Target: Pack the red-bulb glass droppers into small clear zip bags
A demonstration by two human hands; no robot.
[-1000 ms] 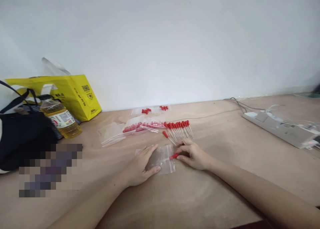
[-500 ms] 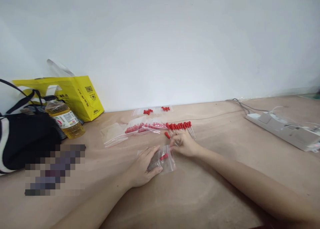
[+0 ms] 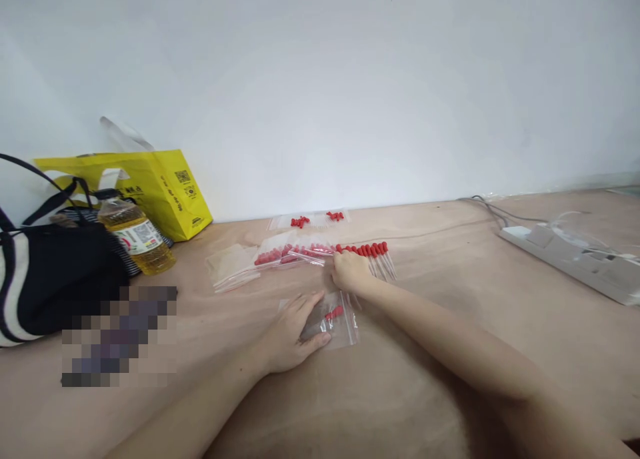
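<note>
Head view is showing your right hand (image 3: 349, 271) moving from the small clear bag (image 3: 336, 317) back to the row of red-capped droppers (image 3: 373, 255), fingers closing on one, while your left hand (image 3: 295, 332) is lying flat, pinning the bag holding one dropper to the table (image 3: 450, 352).

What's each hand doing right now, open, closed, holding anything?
Left hand: open, flat on the clear zip bag.
Right hand: fingers curled over the loose red-capped droppers; grip cannot be told.

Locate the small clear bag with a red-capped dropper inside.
The clear bag lies centre on the table, pinned under the left hand.
</note>
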